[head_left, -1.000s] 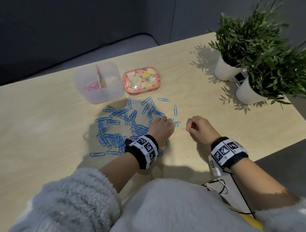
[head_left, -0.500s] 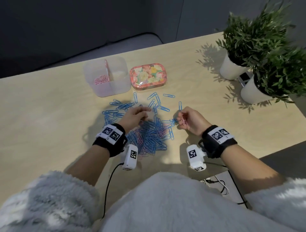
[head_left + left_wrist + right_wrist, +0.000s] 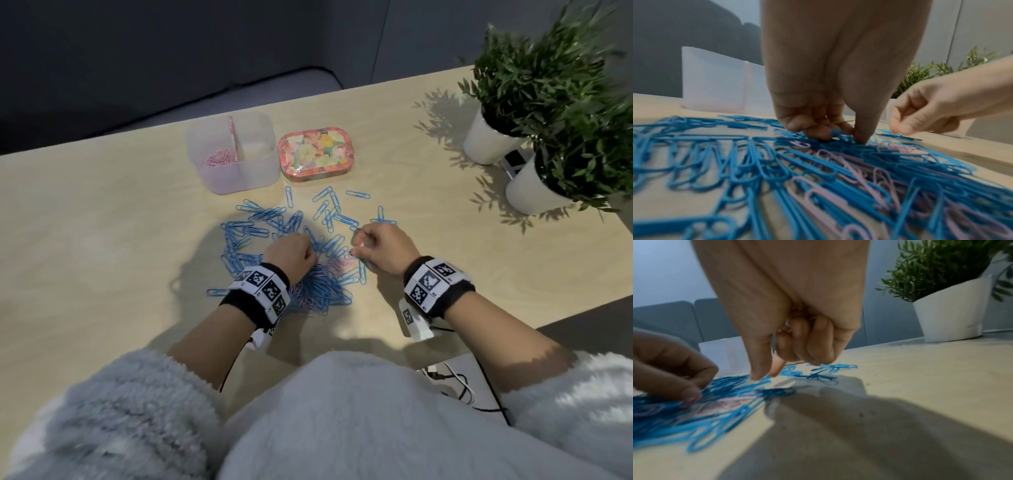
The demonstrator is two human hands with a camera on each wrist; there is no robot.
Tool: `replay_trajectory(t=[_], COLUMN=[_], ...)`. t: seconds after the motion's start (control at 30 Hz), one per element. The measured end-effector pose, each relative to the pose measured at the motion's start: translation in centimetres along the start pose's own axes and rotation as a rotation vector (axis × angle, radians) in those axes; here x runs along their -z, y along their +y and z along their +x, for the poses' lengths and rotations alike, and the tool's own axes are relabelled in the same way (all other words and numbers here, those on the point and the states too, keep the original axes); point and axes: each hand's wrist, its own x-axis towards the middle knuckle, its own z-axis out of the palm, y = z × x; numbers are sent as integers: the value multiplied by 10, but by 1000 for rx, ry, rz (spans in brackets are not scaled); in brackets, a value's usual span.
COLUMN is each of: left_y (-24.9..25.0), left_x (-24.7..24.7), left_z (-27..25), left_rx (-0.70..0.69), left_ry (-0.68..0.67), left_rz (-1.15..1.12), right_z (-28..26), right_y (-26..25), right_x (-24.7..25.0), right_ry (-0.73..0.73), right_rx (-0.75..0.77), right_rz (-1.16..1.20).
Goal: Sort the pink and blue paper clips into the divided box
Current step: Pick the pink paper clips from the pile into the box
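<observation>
A heap of blue paper clips (image 3: 322, 291) with pink paper clips (image 3: 879, 178) mixed in lies on the table in front of me. My left hand (image 3: 308, 241) is down on the heap with its fingers curled, and it pinches clips between thumb and fingertips (image 3: 844, 134). My right hand (image 3: 356, 240) hovers at the heap's right edge. Its thumb and forefinger point down (image 3: 766, 374), while its other fingers curl round thin pink clips. Behind the heap, the clear divided box (image 3: 239, 178) holds pink clips (image 3: 219, 159) in its left compartment.
A floral tin (image 3: 315, 152) sits right beside the box. Two potted plants in white pots (image 3: 486, 144) (image 3: 534, 192) stand at the far right. Loose blue clips (image 3: 358, 194) lie scattered between the heap and the tin. Cables (image 3: 452, 377) lie at the near table edge.
My left hand's fingers have curled down onto the heap. My right hand has shifted slightly left towards the heap, still with pink clips in it.
</observation>
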Motion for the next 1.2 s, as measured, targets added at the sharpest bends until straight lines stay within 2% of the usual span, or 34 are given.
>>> replay_trajectory(t=[0.13,0.3,0.4,0.57,0.67,0.73,0.8,0.93,1.0,1.1,1.2], left_y=[15,30,23,10,7,8,12,22,28,30,32], left_x=[-1,-7,-7,1,10,15,16,14,12,3,-2], left_z=[1,8,13,14,11,9,8,15,20,25,28], left_rx=[-90,-107,-95,-5,-11,-62,-88,-23,-82,-192,-249], left_ry=[50,38,4,-2,62,66,5,-122,-179,-213,-183], left_rz=[-26,-22,1,-129,-188,-265,-404,-707,-578,-171,-40], right_z=[-11,-23,-26,-27,-24,-24,-26,-25,-24,-23,-23], right_y=[18,33,33,9,1,-2,-3,-4,-4,-1,2], right_x=[-2,7,12,5,1,-2,-4,-5,-6,-9,-2], right_ry=[-12,45,109,-13,-18,-16,-23,-48,-49,-57,-67], right_rx=[-38,-75,-99,38,56,76,95,91,101,127,104], right_rz=[-52,211,16,-217,-263,-284,-305,-309,-341,-386,-314])
